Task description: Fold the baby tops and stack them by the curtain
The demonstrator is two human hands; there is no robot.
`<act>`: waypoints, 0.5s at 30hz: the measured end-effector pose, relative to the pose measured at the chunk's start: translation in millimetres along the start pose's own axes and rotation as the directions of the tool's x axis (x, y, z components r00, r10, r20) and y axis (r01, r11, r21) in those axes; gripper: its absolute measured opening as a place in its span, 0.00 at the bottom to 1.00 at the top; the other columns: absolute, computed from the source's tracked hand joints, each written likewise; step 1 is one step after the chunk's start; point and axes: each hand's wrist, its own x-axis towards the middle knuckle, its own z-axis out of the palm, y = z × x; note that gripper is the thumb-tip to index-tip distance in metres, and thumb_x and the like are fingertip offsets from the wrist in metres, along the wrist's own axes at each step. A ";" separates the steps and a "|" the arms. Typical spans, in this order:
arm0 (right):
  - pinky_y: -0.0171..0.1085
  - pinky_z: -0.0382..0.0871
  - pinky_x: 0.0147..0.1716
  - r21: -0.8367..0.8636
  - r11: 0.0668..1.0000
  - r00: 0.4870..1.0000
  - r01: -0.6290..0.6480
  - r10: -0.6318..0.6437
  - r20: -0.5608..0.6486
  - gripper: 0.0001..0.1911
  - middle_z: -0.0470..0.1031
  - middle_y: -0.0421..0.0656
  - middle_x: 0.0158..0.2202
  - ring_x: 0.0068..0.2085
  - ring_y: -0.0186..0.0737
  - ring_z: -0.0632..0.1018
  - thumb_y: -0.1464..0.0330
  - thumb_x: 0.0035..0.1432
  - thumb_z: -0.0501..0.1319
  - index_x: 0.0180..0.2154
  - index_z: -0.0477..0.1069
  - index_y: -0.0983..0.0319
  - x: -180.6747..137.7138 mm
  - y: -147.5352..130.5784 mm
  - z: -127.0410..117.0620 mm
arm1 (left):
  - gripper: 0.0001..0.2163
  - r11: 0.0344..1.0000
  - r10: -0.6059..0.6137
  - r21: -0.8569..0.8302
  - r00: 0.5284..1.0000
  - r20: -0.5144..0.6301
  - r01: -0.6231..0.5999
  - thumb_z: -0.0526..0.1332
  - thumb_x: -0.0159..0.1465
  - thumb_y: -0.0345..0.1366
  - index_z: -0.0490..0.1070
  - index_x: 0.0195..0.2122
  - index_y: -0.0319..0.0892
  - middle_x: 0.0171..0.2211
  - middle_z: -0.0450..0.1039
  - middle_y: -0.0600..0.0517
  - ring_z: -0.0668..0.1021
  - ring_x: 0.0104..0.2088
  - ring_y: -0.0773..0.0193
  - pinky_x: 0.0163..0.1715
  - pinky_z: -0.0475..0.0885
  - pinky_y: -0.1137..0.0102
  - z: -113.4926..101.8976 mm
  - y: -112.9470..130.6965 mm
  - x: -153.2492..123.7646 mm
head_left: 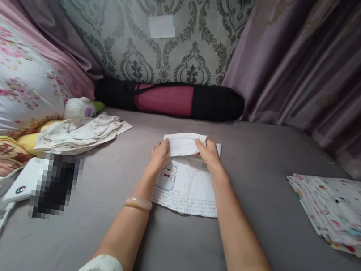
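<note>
The left hand (pixel 161 153) grips a white cloth (pixel 190 180) by its raised band (pixel 182 144), whose long axis runs from hand to hand; the printed part (pixel 184 201) lies nearer the wearer, on the grey sheet (pixel 178 244); the right hand (pixel 210 153) pinches the band's right end.

Soft, dim light; stretched edges

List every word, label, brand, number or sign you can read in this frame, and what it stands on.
None reads clearly enough to quote.
White cloth with the bear print: rows of small lettering, too small to read.
Yellow cushion: one large dark character, too blurred to quote surely.
White device: a round dark mark, too small to make out.
White plush toy: a purple patch, its marking unreadable.
</note>
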 end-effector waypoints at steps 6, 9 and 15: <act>0.37 0.69 0.40 -0.613 0.790 0.987 0.018 -0.111 -0.115 0.10 0.78 0.48 0.36 0.40 0.45 0.78 0.65 0.61 0.58 0.37 0.74 0.64 8.8 19.1 -9.4 | 0.25 0.976 -0.045 0.216 0.997 0.059 0.031 0.43 0.70 0.37 0.52 0.67 0.36 0.69 0.50 0.43 0.52 0.68 0.47 0.66 0.47 0.52 1.9 4.9 -3.4; 0.36 0.66 0.40 -0.731 0.682 0.983 0.025 -0.151 -0.108 0.11 0.79 0.50 0.39 0.43 0.47 0.77 0.65 0.63 0.56 0.42 0.74 0.63 7.4 22.4 -9.8 | 0.25 0.965 -0.061 0.257 0.997 0.054 0.045 0.42 0.70 0.38 0.53 0.67 0.38 0.68 0.52 0.44 0.52 0.68 0.46 0.66 0.48 0.50 -1.1 7.2 -4.5; 0.37 0.65 0.43 -0.783 0.619 0.970 0.058 -0.222 -0.103 0.16 0.78 0.51 0.43 0.46 0.47 0.76 0.69 0.65 0.53 0.51 0.70 0.65 2.9 26.1 -12.2 | 0.25 0.963 -0.059 0.265 0.997 0.045 0.045 0.42 0.70 0.39 0.54 0.67 0.40 0.68 0.52 0.43 0.52 0.68 0.46 0.65 0.49 0.49 -0.1 6.1 -6.2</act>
